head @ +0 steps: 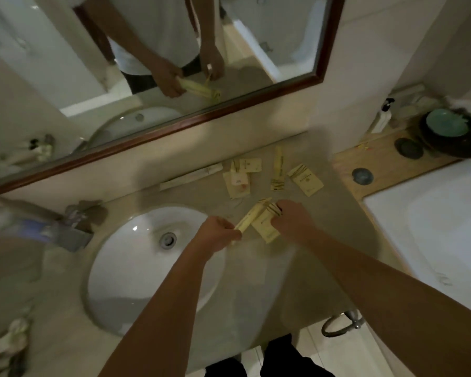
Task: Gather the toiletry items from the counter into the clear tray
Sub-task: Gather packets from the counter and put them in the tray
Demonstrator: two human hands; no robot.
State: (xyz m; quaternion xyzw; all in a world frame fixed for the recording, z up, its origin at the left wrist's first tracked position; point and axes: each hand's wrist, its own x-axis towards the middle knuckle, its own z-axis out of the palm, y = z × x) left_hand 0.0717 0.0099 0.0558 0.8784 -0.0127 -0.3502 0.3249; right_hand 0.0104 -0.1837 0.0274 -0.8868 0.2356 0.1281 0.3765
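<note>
My left hand (220,232) grips the near end of a long cream toiletry packet (252,217) above the counter, just right of the sink. My right hand (290,217) holds a flat cream packet (265,227) beside it. Farther back on the beige counter (324,213) lie several more cream packets: a long slim one (191,176) by the wall, a small cluster (239,175), a narrow upright one (278,170) and a flat sachet (306,179). No clear tray can be made out with certainty.
A white oval sink (136,268) fills the counter's left, with a blurred tap (76,221) behind it. A framed mirror (174,77) hangs above. At right is a bathtub (433,227), and a wooden ledge (386,161) carries a dark bowl (452,134) and a pump bottle (382,118).
</note>
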